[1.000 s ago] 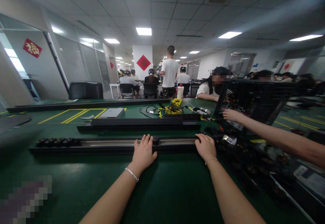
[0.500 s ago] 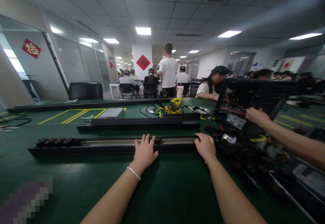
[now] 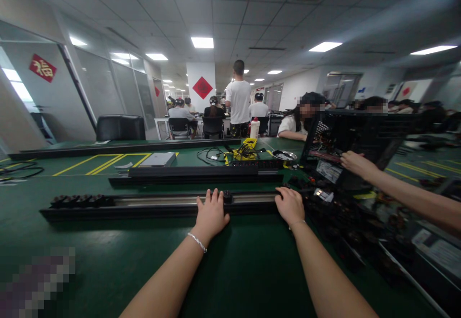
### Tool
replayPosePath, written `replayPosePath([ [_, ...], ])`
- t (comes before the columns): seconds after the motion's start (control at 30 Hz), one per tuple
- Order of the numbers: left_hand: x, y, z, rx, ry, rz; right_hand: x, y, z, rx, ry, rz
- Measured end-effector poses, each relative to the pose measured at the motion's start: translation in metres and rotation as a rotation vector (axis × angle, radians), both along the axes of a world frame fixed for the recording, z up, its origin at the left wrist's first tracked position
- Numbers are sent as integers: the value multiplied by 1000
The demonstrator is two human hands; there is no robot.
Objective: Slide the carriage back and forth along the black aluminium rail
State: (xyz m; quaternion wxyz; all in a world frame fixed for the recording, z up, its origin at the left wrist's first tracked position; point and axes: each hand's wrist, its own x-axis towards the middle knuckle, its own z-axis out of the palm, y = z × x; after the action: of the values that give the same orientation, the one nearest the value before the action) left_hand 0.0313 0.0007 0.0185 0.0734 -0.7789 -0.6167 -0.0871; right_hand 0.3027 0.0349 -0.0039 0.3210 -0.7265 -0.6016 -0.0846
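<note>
A long black rail with a silver channel lies across the green table in front of me. My left hand rests flat on its near edge, fingers spread over a small black block on the rail. My right hand curls over the rail's right end. A second black rail lies parallel just behind it. A co-worker's hand reaches in from the right onto a black open computer case.
Loose black parts and cables crowd the table right of my right hand. Farther back lie a grey box, yellow cables, a metal dish and a white bottle. Several people sit and stand beyond.
My left hand slid slightly right along the rail. The co-worker's hand moved right, from the case's lower front onto its side. The case tilted a little.
</note>
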Motion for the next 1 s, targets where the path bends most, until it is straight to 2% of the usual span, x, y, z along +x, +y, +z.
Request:
replayPosePath([
  [0.23,1,-1,1,3,-22,3,1,-1,2,-7,-1,23],
  [0.4,2,-4,-4,72,-30,22,-3,-4,5,-21,24,-4],
  [0.6,0,-7,-10,158,-56,-48,-6,-7,7,-25,25,-53],
  [0.83,1,-8,-6,128,-71,-19,-1,-2,1,8,2,-10],
  [1.0,0,-6,-6,119,-86,-27,-3,-4,4,-8,14,-19],
])
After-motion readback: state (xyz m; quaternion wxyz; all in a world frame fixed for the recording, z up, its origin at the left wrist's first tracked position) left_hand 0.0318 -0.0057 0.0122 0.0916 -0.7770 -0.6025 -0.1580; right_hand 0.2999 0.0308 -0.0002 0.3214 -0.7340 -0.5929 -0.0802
